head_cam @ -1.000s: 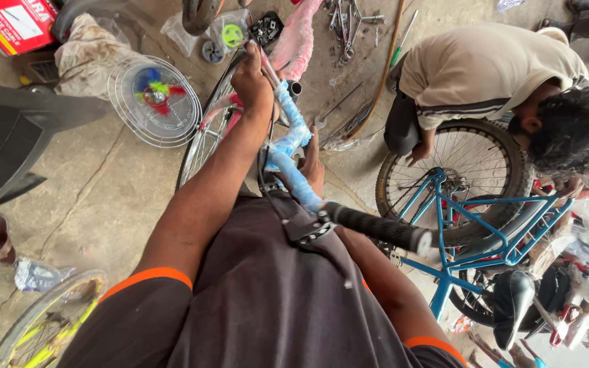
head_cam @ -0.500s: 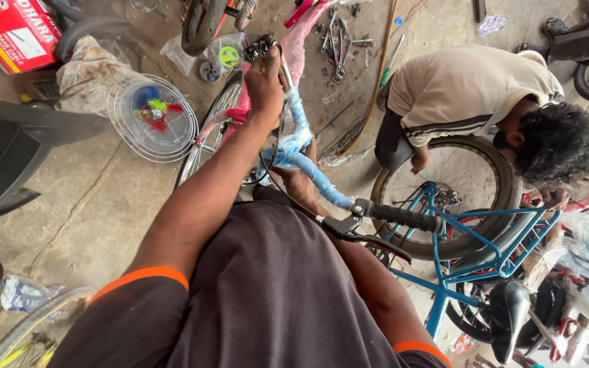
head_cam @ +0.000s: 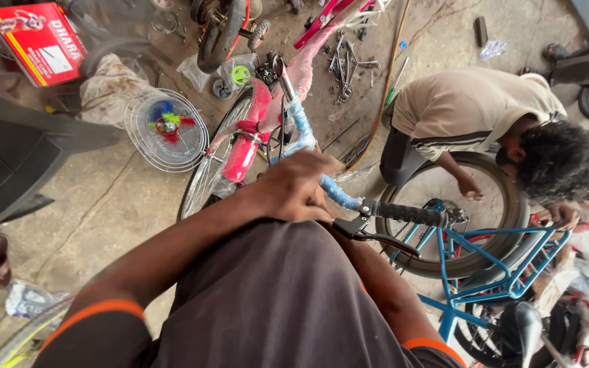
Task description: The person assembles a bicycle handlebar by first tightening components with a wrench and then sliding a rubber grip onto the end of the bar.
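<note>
Two hands: left hand [head_cam: 294,191] curled over handlebar [head_cam: 328,191] (right hidden); dusty concrete floor [head_cam: 103,197].

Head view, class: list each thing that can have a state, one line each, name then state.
Pink bicycle with blue-wrapped handlebar: upright, handlebar partly wrapped.
Left hand: closed over the handlebar's middle.
Right hand: hidden behind the torso, cannot tell.
Black brake lever: not squeezed, no finger on it.
Black rubber grip: fitted, bare of any hand.
Blue bicycle frame: standing beside a crouched person.
</note>
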